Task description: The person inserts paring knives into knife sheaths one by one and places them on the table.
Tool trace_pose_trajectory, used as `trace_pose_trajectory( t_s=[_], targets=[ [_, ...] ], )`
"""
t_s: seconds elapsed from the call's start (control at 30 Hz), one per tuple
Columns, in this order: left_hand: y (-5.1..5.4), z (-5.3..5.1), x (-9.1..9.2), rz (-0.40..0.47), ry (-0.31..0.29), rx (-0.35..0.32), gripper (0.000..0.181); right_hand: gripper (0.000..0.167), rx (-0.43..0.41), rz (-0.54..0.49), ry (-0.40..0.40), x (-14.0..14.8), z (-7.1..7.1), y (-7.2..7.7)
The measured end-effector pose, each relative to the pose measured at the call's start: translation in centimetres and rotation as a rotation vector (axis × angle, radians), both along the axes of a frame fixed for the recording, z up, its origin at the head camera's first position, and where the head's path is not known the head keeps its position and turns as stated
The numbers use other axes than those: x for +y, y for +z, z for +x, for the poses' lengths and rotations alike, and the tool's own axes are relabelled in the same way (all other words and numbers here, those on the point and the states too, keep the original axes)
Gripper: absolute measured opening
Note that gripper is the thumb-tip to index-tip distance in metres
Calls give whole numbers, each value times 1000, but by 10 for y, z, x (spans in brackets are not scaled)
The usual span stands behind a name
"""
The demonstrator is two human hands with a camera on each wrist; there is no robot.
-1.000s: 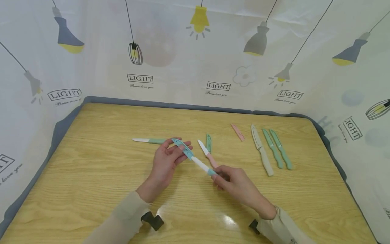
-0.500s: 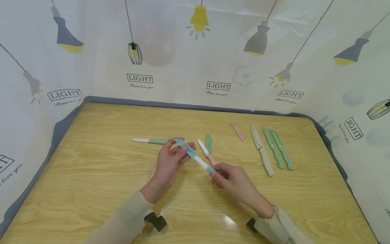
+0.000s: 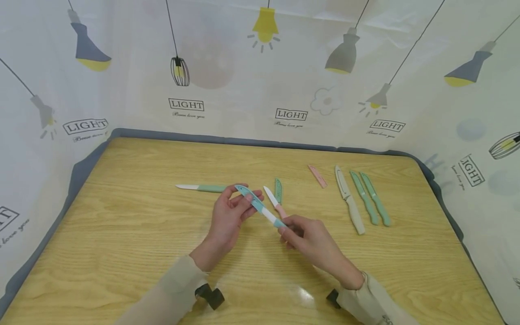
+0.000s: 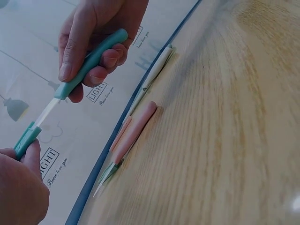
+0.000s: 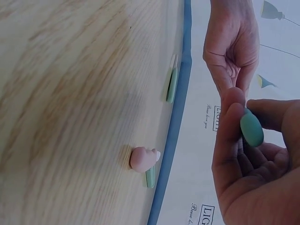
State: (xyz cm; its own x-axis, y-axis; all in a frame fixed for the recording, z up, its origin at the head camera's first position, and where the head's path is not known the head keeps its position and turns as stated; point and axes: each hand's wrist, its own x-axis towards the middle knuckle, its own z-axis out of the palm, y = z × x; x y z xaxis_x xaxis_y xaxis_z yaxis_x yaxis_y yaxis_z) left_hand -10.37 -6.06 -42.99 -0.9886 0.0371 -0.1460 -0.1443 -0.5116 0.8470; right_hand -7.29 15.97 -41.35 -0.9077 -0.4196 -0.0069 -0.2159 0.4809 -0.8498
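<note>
My left hand (image 3: 227, 219) pinches a light-blue blade sheath (image 3: 249, 197) between thumb and fingers. My right hand (image 3: 310, 237) grips the blue handle (image 4: 91, 63) of a small white-bladed knife (image 3: 269, 215). The front of that blade is inside the sheath, and a short white stretch shows between sheath and handle. Both are held above the table, tilted down toward the right. Behind the right fingers lies a pink-handled knife (image 3: 280, 209) with a bare white blade. A bare green-handled knife (image 3: 209, 188) lies beyond the left hand, its handle end hidden by the fingers.
A green sheath (image 3: 278, 190) and a pink sheath (image 3: 317, 176) lie loose on the wooden table (image 3: 122, 234). To the right are a sheathed cream knife (image 3: 350, 201) and two green knives (image 3: 369, 198) side by side. A printed curtain (image 3: 243, 90) surrounds the table's edges.
The sheath has slid further over the blade, so less white shows. My left hand has shifted a little to the right, while my right hand has moved slightly up and left.
</note>
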Motion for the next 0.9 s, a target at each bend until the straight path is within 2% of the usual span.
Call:
trace_pose_trajectory(
  t_s=[0.23,0.5,0.9],
  targets=[
    [-1,2,4,-25,-14,9,24,16,-17,-8,-8,-2,0,2],
    [-3,3,8,-7,-18,9,31,17,-18,-10,-15,-5,-2,3],
    [-6,8,18,-9,-58,44,20,17,-3,-12,-19,-8,-5,6]
  ],
)
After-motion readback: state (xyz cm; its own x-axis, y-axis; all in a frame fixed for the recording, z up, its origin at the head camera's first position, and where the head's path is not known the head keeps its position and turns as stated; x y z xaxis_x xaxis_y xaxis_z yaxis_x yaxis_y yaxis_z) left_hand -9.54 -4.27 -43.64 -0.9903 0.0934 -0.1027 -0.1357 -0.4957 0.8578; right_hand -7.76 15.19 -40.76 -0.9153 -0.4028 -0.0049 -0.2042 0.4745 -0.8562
